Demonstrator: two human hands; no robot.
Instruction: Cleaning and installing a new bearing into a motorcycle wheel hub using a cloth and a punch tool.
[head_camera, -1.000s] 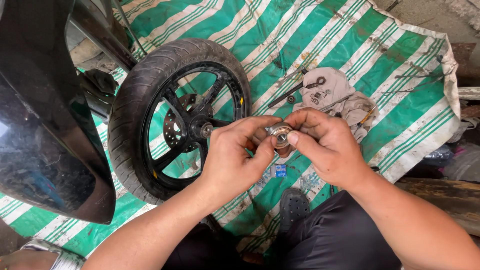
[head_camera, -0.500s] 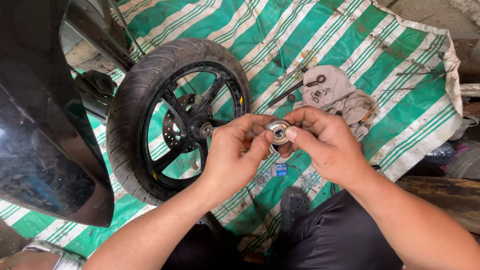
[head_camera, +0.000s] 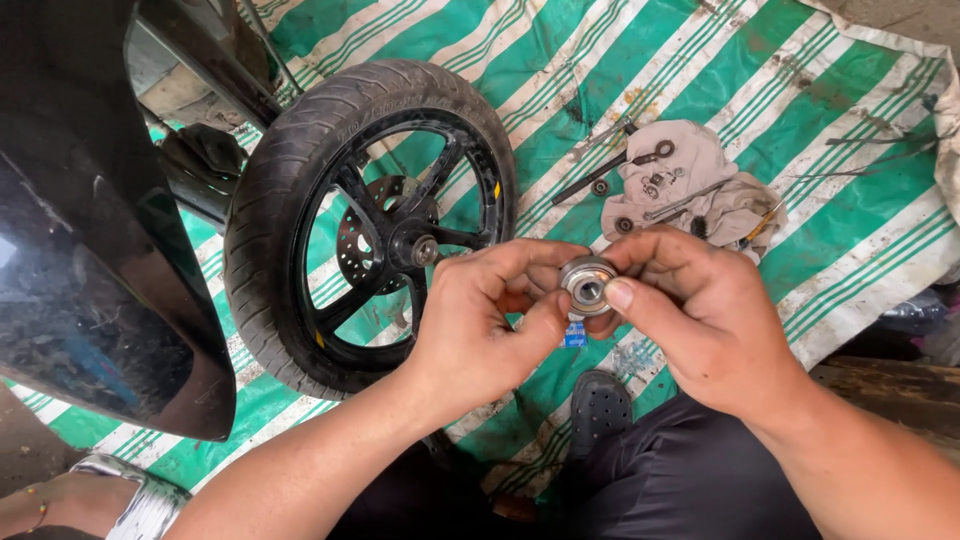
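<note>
A small round metal bearing (head_camera: 586, 283) is pinched between both hands, its open centre facing me. My left hand (head_camera: 480, 325) holds its left and lower edge with thumb and fingers. My right hand (head_camera: 700, 310) grips its right side, thumb pressed on the rim. Both hands hover just right of a black motorcycle wheel (head_camera: 365, 215) with tyre, spokes and a brake disc, standing tilted on a green and white striped tarp (head_camera: 820, 130).
A grey rag (head_camera: 690, 185) with bolts, washers and small tools lies beyond my hands. A long axle rod (head_camera: 590, 180) lies beside it. A glossy black motorcycle fender (head_camera: 85, 240) fills the left. A dark sandal (head_camera: 600, 410) rests by my knees.
Both hands have risen slightly with the bearing and turned it so its face shows more squarely. The wheel has not moved.
</note>
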